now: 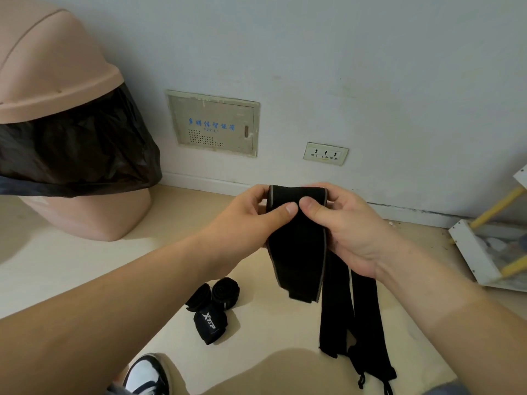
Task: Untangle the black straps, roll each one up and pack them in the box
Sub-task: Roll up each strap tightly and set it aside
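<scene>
Both hands, left hand (251, 215) and right hand (346, 223), pinch a black strap (296, 240), fingers curled round its top fold; rolling likely starts next, tails dangling below.

Pale grey-blue wall (342, 52) dead ahead, evenly lit. Low on it, a cream access panel (214, 124) with blue lettering; just right, a triple socket (325, 153). White skirting board (199, 179) along the base, beige floor (85, 266) below. Far left, pink lidded bin (57, 61) lined with a black bag (71, 149). Far right, white frame (470, 252) with yellow rods (496, 208).
</scene>
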Available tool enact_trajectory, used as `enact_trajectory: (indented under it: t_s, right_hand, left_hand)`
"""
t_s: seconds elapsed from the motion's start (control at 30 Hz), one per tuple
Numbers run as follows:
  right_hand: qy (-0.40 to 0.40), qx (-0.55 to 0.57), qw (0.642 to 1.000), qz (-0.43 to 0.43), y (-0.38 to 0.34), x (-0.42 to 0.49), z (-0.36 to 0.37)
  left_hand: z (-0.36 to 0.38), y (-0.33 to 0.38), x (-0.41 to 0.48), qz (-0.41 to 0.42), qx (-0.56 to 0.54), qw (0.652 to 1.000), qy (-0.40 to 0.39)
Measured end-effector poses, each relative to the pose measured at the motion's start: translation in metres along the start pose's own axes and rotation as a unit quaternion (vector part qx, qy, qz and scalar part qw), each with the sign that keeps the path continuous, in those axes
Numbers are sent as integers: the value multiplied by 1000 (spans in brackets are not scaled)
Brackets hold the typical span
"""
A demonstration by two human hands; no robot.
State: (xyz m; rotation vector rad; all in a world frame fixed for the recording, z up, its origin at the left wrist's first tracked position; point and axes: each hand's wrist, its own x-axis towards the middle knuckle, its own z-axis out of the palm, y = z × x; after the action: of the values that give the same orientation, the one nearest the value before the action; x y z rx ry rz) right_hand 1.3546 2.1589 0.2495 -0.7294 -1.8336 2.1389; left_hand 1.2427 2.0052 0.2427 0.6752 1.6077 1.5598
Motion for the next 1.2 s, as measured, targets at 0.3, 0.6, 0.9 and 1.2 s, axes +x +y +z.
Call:
enact_trajectory:
  t_s: [0.3, 0.6, 0.9, 1.2]
  right_hand:
    - [20, -137, 980, -144, 11, 4, 4]
    - [-95, -65, 992, 53, -1, 1, -6]
    - [7, -64, 996, -64, 7, 3, -2]
    - [11, -117, 986, -121, 7, 3, 2]
  left_hand:
    - [7, -3, 3, -60, -57, 997, 1]
    - [-4, 1, 1, 35, 17, 999, -9]
    - [-1, 4, 0, -63, -65, 995, -40]
    - [3, 6, 0, -47, -20, 999, 9]
